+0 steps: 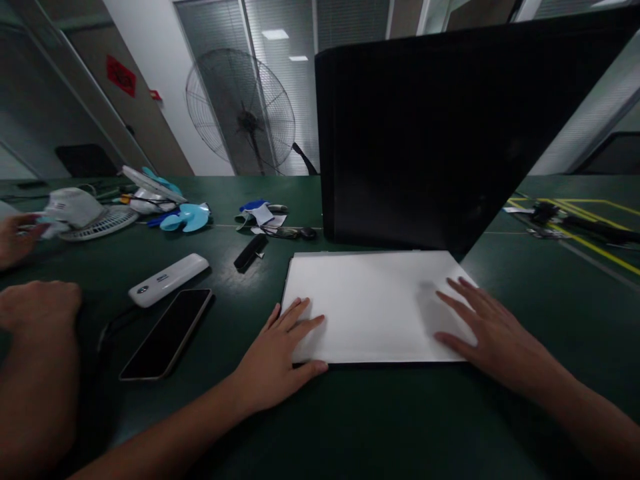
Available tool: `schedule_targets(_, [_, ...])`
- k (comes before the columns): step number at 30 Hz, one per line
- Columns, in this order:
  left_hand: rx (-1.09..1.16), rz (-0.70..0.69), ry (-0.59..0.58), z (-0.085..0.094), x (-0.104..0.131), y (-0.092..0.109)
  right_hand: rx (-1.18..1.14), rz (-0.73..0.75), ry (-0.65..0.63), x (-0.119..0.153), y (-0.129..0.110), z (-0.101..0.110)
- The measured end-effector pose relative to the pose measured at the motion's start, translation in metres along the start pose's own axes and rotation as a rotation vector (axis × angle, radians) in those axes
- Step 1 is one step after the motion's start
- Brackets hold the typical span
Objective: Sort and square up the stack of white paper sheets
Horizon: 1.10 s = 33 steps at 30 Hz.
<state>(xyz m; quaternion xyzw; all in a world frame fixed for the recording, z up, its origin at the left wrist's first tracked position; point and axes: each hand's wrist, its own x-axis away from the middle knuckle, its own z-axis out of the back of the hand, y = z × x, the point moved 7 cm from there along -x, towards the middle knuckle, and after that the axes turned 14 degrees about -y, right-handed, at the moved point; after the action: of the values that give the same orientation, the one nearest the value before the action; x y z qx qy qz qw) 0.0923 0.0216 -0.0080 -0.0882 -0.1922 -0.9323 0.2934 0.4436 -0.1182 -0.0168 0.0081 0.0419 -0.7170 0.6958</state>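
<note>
Blk phone (167, 335) nr L hand (273, 363)

The head view looks forward and down from close above the green table (380, 420).

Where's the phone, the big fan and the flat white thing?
Phone (169, 335): head view, middle of its dark screen.
Big fan (247, 121): head view, its hub.
Flat white thing (373, 308): head view, middle of its top.

The rectangular panel (370, 307) is plain white, edged in black along the bottom; the upright panel (420, 140) is plain black. The worktop (380, 420) is dark green, the lines (595, 249) on it yellow. The smartphone screen (167, 333) is black, the fan blades (191, 217) light blue.
</note>
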Motion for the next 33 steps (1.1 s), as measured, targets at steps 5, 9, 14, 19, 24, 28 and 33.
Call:
schedule_targets(5, [0.071,0.066,0.037,0.001,0.0,-0.006,-0.1,0.284,-0.224,-0.001,-0.056,-0.003])
schedule_targets(9, [0.08,0.072,0.095,0.002,0.001,-0.008,-0.144,0.309,-0.251,-0.003,-0.06,-0.005])
schedule_targets(14, [0.093,0.089,0.122,0.0,0.002,-0.017,-0.162,0.327,-0.284,-0.006,-0.06,-0.006])
schedule_targets(19, [0.044,0.11,0.099,0.0,0.002,-0.019,-0.137,0.346,-0.248,-0.004,-0.062,-0.003])
schedule_targets(24, [-0.078,0.082,0.045,0.007,0.004,-0.006,0.05,0.433,-0.047,0.001,-0.067,0.003])
schedule_targets(28, [-0.16,0.043,0.045,0.012,0.009,0.002,0.212,0.552,0.225,0.009,-0.078,0.023])
schedule_targets(33, [-0.214,0.018,0.08,0.013,0.01,0.006,0.385,0.807,0.376,0.036,-0.094,0.036])
